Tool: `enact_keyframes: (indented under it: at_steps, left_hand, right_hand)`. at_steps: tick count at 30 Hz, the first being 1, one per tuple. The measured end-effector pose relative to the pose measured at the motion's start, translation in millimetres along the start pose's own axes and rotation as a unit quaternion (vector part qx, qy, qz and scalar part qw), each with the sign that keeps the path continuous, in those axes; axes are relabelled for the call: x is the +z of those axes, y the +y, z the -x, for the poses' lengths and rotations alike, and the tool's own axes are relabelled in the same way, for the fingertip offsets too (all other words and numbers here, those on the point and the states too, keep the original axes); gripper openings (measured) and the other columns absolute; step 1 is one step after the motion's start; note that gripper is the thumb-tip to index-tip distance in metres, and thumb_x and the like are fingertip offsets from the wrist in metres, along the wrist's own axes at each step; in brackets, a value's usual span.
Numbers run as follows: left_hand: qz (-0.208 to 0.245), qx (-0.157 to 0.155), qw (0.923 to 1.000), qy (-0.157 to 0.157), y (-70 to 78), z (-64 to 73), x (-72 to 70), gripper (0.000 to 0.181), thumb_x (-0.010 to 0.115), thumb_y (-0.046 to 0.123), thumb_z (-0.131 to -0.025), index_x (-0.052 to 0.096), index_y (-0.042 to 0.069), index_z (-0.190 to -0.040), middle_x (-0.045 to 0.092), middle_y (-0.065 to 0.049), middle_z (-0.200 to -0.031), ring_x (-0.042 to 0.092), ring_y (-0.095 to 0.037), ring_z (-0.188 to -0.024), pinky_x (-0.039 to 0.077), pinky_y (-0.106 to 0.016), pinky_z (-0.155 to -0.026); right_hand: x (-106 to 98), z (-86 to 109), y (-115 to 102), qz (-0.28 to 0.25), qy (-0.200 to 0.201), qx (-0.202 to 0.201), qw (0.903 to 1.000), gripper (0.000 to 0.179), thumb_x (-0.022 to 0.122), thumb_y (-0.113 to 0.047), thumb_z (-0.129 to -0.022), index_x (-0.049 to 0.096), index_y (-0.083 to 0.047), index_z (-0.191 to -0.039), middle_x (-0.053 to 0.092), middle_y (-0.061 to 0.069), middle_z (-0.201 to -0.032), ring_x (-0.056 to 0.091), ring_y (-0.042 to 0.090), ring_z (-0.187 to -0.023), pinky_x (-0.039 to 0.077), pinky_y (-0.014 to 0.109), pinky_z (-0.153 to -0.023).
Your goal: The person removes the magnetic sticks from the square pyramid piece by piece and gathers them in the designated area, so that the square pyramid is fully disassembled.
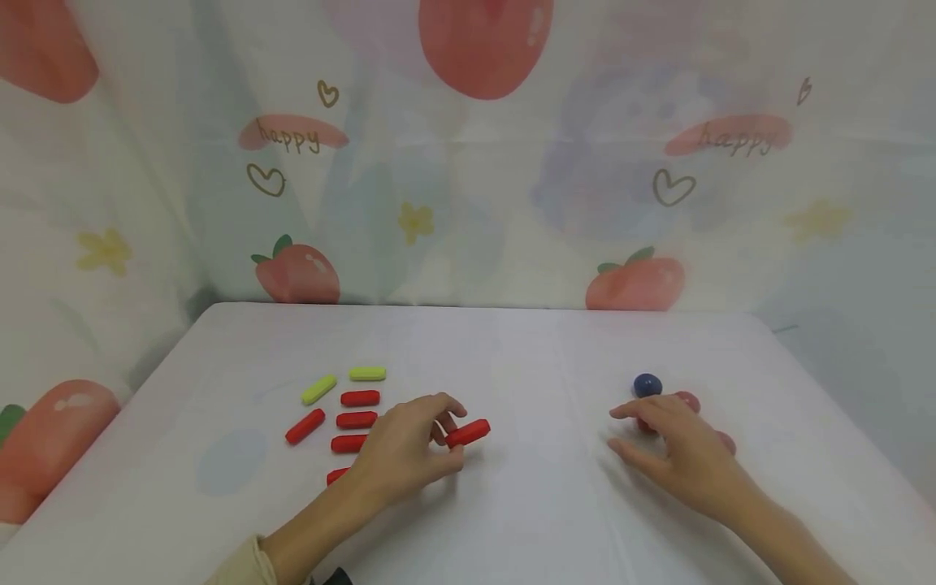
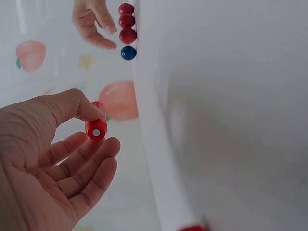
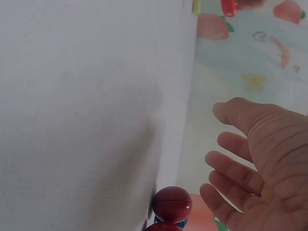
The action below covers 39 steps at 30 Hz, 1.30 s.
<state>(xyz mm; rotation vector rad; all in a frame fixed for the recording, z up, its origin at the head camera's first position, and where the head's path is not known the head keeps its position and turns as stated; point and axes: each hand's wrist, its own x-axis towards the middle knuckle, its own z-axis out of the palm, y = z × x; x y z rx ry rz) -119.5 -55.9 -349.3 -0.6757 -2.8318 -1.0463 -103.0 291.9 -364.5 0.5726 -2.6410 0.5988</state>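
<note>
My left hand [image 1: 405, 447] pinches a short red faceted rod [image 1: 470, 432] between thumb and fingers, just above the middle of the white table. Its end, with a pale round spot in the centre, faces the left wrist view, where the thumb presses on the rod [image 2: 96, 122]. My right hand [image 1: 683, 455] hovers at the right with nothing in it, thumb and fingers apart and slightly bent. Near it lie a blue ball [image 1: 647, 385] and three red balls [image 1: 688, 400], partly covered by that hand in the head view. A red ball [image 3: 172, 204] shows below it in the right wrist view.
Several more red rods [image 1: 360, 398] lie on the table's left side, some partly hidden behind my left forearm. Two yellow-green rods [image 1: 368, 373] lie just beyond them. A patterned cloth [image 1: 483, 227] hangs behind the white table [image 1: 512, 349] and along its sides.
</note>
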Motion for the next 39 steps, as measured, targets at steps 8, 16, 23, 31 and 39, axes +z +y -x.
enact_keyframes:
  at_steps: [8,16,23,31,39]
  left_hand:
    - [-0.017,-0.079,0.9954,0.051,-24.0,39.0,-36.3,0.039,0.090,0.012,-0.076,0.071,0.018,-0.109,0.067,0.014,-0.086,0.064,-0.004,-0.076,0.055,-0.026,-0.074]
    - [-0.045,-0.154,0.9851,0.063,-61.5,69.8,-64.5,0.040,0.089,0.013,-0.076,0.071,0.012,-0.112,0.069,0.006,-0.087,0.062,-0.007,-0.074,0.053,-0.022,-0.065]
    - [-0.078,-0.211,0.9734,0.046,-89.4,81.9,-75.6,0.037,0.087,0.017,-0.079,0.070,0.009,-0.110,0.069,0.002,-0.091,0.061,-0.011,-0.073,0.051,-0.023,-0.059]
    - [-0.111,-0.250,0.9617,0.004,-111.5,83.7,-77.8,0.035,0.088,0.019,-0.078,0.070,0.008,-0.106,0.069,0.003,-0.087,0.061,-0.012,-0.073,0.057,-0.034,-0.067]
    - [-0.154,-0.232,0.9604,-0.013,-105.6,83.3,-83.0,0.046,0.090,0.030,-0.076,0.068,0.006,-0.108,0.069,0.001,-0.084,0.061,-0.014,-0.073,0.057,-0.037,-0.066]
  right_hand:
    - [3.2,2.3,2.1,-0.004,0.013,-0.009,0.9999,0.036,0.090,-0.013,-0.075,0.073,-0.016,-0.107,0.062,-0.008,-0.094,0.051,0.011,-0.085,0.045,0.014,-0.076]
    - [3.5,3.6,1.7,-0.004,0.013,-0.003,0.9999,0.037,0.090,-0.015,-0.076,0.073,-0.017,-0.108,0.062,-0.008,-0.096,0.051,0.011,-0.085,0.048,0.018,-0.074]
    - [3.0,4.7,0.2,-0.005,0.005,0.008,0.9999,0.035,0.090,-0.016,-0.077,0.073,-0.018,-0.108,0.068,-0.006,-0.103,0.055,0.013,-0.088,0.052,0.021,-0.077]
    - [3.5,7.2,0.0,-0.005,-0.007,0.024,0.9997,0.034,0.089,-0.020,-0.079,0.073,-0.019,-0.108,0.068,-0.008,-0.103,0.055,0.013,-0.089,0.052,0.024,-0.077]
    - [1.8,3.3,-7.3,-0.030,-0.038,0.053,0.9974,0.032,0.087,-0.023,-0.082,0.073,-0.019,-0.111,0.070,-0.007,-0.109,0.060,0.018,-0.097,0.057,0.031,-0.081]
